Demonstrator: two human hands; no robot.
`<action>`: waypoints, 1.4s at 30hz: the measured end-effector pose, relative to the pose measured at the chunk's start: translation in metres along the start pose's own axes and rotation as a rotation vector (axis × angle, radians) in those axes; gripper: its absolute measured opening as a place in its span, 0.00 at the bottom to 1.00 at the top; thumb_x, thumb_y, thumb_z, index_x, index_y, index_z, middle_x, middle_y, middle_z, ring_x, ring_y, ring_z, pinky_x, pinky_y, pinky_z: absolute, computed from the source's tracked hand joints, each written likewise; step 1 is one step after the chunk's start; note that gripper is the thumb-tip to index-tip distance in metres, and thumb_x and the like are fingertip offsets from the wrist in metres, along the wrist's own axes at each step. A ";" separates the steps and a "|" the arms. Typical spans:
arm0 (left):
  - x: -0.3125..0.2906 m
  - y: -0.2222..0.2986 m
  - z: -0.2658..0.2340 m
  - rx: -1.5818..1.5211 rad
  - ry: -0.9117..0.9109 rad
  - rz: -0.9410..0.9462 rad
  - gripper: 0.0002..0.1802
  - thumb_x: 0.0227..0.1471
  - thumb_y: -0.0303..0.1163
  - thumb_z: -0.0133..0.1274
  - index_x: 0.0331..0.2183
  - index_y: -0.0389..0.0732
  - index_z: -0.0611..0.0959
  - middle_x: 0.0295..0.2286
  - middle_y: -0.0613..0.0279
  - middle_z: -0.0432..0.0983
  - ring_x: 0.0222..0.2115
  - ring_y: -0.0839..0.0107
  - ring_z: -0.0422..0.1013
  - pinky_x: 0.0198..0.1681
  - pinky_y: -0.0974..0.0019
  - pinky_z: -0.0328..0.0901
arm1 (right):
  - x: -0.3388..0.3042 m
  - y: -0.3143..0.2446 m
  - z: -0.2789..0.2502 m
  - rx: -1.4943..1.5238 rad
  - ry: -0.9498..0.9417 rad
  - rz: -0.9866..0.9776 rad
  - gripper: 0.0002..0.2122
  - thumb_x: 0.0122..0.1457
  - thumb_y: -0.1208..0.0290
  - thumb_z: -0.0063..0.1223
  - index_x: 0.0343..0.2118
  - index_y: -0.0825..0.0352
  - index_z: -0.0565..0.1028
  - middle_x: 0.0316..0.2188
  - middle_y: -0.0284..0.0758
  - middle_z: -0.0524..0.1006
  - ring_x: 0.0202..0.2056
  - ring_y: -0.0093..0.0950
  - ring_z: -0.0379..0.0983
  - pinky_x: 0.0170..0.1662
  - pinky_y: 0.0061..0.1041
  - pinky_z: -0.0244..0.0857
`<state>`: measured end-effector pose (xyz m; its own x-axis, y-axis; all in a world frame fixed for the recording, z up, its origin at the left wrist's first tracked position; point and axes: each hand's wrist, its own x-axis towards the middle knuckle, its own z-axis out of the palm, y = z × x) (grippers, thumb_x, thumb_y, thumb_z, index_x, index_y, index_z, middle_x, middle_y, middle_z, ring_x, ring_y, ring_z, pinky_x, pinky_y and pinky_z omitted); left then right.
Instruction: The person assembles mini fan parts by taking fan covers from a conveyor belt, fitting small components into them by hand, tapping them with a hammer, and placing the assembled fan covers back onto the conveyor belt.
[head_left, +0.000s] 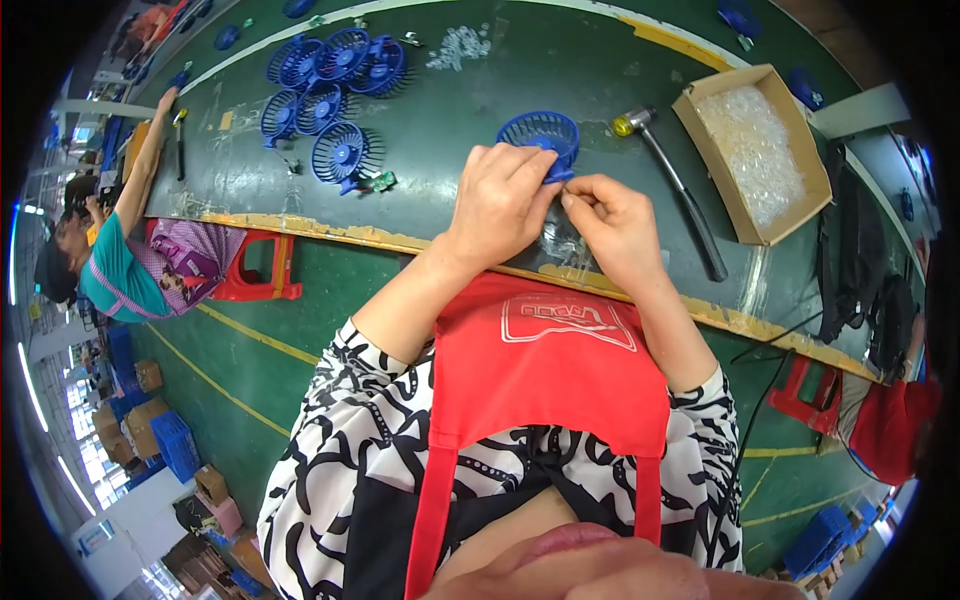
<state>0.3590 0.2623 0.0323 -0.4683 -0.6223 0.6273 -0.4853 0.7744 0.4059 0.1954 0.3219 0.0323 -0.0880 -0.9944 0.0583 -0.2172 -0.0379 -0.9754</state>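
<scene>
Near the table's front edge, my left hand [498, 200] is closed around the lower part of a blue fan housing [540, 126] with a round, slatted grille. My right hand [612, 222] is beside it, thumb and fingertips pinched together at the housing's lower end. Whatever lies between those fingertips is too small to make out. To the right, a hammer [684, 190] with a yellow-tipped head and dark handle rests on the table. More blue fan housings [338, 151] lie in a loose group to the left, with a small green circuit board [383, 181] by the closest one.
An open cardboard box [706, 168] full of small clear parts [752, 150] stands at the right. A few clear pieces [460, 47] are scattered at the back of the green table [440, 130]. A co-worker [125, 262] sits at the left, near another hammer [180, 145].
</scene>
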 end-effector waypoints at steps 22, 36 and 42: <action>0.000 0.001 -0.002 -1.181 -0.231 -1.013 0.11 0.54 0.32 0.56 0.31 0.33 0.85 0.24 0.66 0.79 0.25 0.81 0.71 0.30 0.75 0.66 | -0.002 -0.019 -0.022 -0.415 0.005 -0.333 0.03 0.51 0.78 0.57 0.29 0.68 0.78 0.23 0.40 0.76 0.24 0.39 0.74 0.26 0.32 0.67; 0.046 -0.043 0.042 -0.812 -0.501 -0.991 0.16 0.53 0.40 0.59 0.22 0.37 0.80 0.18 0.69 0.74 0.16 0.82 0.66 0.19 0.72 0.62 | 0.023 0.009 -0.069 -1.085 0.296 -0.278 0.11 0.52 0.70 0.59 0.37 0.70 0.76 0.37 0.42 0.73 0.36 0.43 0.72 0.38 0.39 0.68; 0.016 -0.026 0.032 -0.031 -0.016 -0.322 0.26 0.46 0.47 0.60 0.38 0.34 0.81 0.36 0.52 0.78 0.41 0.54 0.71 0.45 0.56 0.64 | 0.012 0.031 -0.081 -1.025 0.168 -0.067 0.06 0.52 0.76 0.55 0.28 0.71 0.70 0.33 0.45 0.71 0.33 0.45 0.71 0.35 0.41 0.67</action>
<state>0.3406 0.2287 0.0108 -0.3062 -0.8374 0.4529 -0.5881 0.5404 0.6017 0.1083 0.3164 0.0199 -0.1622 -0.9639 0.2110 -0.9415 0.0872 -0.3255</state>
